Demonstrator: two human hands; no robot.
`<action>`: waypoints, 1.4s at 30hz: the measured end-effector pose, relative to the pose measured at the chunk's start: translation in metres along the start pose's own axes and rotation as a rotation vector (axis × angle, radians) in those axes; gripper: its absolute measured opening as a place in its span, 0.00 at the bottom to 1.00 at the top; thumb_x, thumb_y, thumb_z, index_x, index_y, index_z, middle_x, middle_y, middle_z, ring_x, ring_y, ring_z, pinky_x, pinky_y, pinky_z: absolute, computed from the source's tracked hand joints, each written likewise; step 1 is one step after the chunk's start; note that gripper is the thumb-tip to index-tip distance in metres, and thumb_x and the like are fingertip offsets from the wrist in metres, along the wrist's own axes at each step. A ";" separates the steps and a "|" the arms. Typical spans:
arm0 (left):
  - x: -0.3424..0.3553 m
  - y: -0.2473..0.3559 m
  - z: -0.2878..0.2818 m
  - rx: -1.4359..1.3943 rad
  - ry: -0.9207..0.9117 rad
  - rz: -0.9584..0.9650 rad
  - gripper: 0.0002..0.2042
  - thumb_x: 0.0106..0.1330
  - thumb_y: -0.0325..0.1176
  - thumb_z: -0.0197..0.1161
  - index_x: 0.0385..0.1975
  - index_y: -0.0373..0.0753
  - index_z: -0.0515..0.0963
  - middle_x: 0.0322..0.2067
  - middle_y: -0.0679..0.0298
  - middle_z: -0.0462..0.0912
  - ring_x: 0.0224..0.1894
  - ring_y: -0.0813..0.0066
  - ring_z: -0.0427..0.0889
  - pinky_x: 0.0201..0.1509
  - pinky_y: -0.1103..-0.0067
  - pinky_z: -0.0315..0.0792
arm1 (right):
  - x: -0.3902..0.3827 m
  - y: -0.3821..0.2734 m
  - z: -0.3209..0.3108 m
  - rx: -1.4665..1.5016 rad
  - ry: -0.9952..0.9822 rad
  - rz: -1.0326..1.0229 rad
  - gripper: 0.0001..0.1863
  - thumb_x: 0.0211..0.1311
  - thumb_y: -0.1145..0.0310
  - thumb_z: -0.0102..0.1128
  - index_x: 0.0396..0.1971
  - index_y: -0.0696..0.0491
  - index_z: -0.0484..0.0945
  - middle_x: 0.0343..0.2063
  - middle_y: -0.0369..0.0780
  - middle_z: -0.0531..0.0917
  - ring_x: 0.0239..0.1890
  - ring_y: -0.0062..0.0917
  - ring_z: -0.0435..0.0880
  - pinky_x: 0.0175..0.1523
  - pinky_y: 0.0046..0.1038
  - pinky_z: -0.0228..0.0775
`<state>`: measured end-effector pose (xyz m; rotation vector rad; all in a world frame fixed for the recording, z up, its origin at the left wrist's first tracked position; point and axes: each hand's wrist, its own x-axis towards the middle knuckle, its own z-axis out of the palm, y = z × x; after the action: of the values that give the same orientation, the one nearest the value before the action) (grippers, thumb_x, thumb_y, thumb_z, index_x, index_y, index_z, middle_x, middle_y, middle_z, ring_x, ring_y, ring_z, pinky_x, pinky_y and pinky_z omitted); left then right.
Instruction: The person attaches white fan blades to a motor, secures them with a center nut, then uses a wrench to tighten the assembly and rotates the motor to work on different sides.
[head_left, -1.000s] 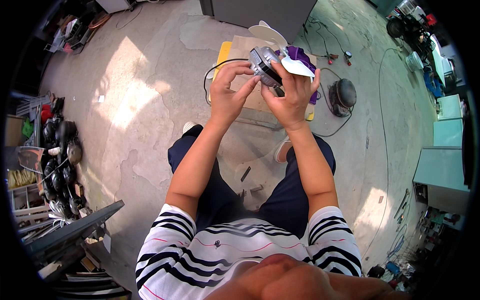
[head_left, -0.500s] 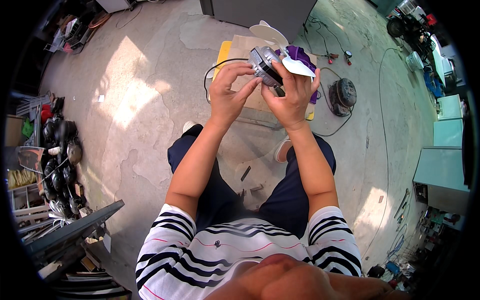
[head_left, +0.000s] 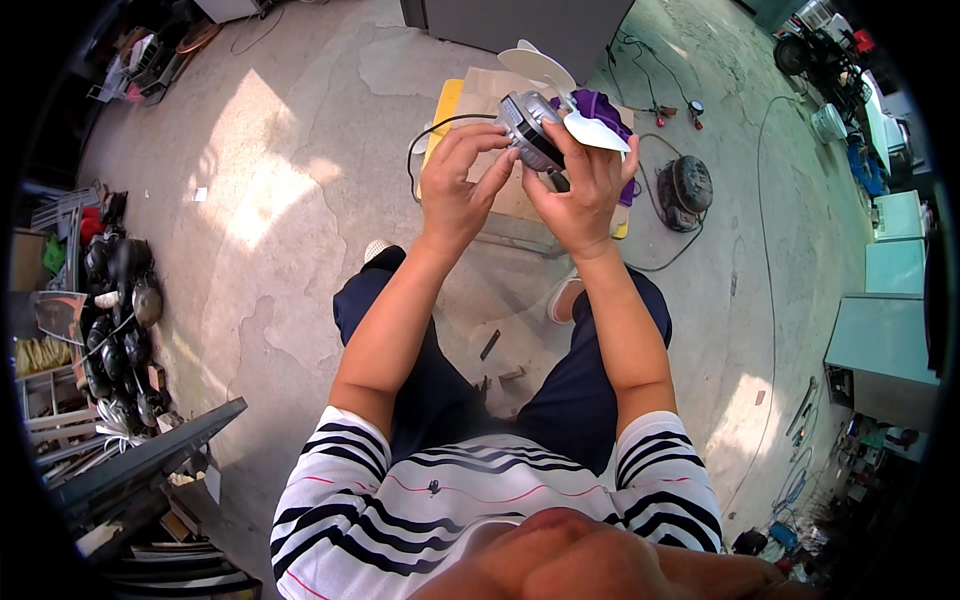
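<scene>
A small fan motor (head_left: 525, 128) with a silver housing and a dark middle band is held up over a low stand. White fan blades (head_left: 598, 131) are fixed to its far right side, and a black cord (head_left: 430, 133) loops off to the left. My right hand (head_left: 578, 195) wraps the motor's right side, thumb and fingers around its body below the blades. At its left end, my left hand (head_left: 461, 185) has thumb and fingertips against the housing; whatever small part they may pinch is hidden.
Beneath the motor is a yellow-edged stand (head_left: 450, 100) topped with cardboard (head_left: 490, 88); a purple cloth (head_left: 603, 108) lies on its right. A dark compressor (head_left: 686, 192) sits on the floor to the right. A grey cabinet (head_left: 520, 25) stands beyond. Small metal scraps (head_left: 490, 345) lie between my feet.
Very little differs. My left thumb and fingertips have shifted slightly against the motor, while my right hand keeps its hold.
</scene>
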<state>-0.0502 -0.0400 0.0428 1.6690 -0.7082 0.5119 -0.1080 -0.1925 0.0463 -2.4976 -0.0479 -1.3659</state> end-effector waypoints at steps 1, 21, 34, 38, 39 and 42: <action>0.000 0.000 0.000 0.011 0.004 0.009 0.08 0.60 0.25 0.73 0.39 0.36 0.84 0.44 0.59 0.86 0.49 0.65 0.85 0.54 0.73 0.77 | 0.000 0.000 0.000 0.000 0.002 0.003 0.32 0.42 0.62 0.76 0.55 0.37 0.81 0.47 0.30 0.80 0.54 0.31 0.76 0.75 0.58 0.40; -0.001 -0.007 0.004 -0.053 0.004 -0.021 0.10 0.59 0.23 0.74 0.40 0.35 0.84 0.45 0.58 0.85 0.49 0.70 0.85 0.54 0.77 0.80 | -0.001 0.000 0.000 0.031 0.008 0.019 0.35 0.41 0.62 0.76 0.56 0.38 0.80 0.50 0.30 0.82 0.55 0.30 0.76 0.74 0.59 0.41; 0.002 0.000 0.001 -0.057 0.012 0.016 0.09 0.58 0.25 0.75 0.38 0.37 0.86 0.41 0.60 0.87 0.48 0.66 0.85 0.53 0.73 0.77 | -0.002 0.000 0.000 0.033 -0.006 0.021 0.34 0.41 0.62 0.77 0.56 0.39 0.80 0.52 0.30 0.81 0.57 0.30 0.76 0.73 0.57 0.43; -0.001 -0.004 0.004 -0.145 0.035 -0.144 0.10 0.57 0.25 0.76 0.39 0.37 0.86 0.41 0.60 0.87 0.48 0.66 0.85 0.53 0.73 0.77 | -0.001 -0.001 -0.001 0.004 -0.025 0.011 0.33 0.42 0.62 0.78 0.55 0.41 0.81 0.54 0.31 0.81 0.59 0.30 0.75 0.72 0.54 0.47; -0.001 -0.004 0.004 -0.126 0.034 -0.117 0.10 0.58 0.25 0.76 0.39 0.37 0.86 0.41 0.60 0.87 0.48 0.66 0.85 0.53 0.73 0.77 | -0.001 -0.002 -0.001 0.007 -0.030 0.012 0.33 0.42 0.62 0.78 0.55 0.42 0.81 0.54 0.31 0.81 0.59 0.30 0.75 0.72 0.54 0.48; 0.001 -0.003 0.002 -0.064 0.024 -0.034 0.09 0.58 0.25 0.75 0.39 0.37 0.85 0.41 0.60 0.87 0.48 0.66 0.85 0.52 0.73 0.78 | -0.002 -0.002 -0.002 0.004 -0.030 0.020 0.33 0.42 0.62 0.78 0.55 0.42 0.81 0.54 0.31 0.81 0.59 0.30 0.76 0.72 0.54 0.49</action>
<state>-0.0474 -0.0414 0.0405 1.6102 -0.6709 0.4790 -0.1107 -0.1908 0.0461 -2.5082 -0.0322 -1.3194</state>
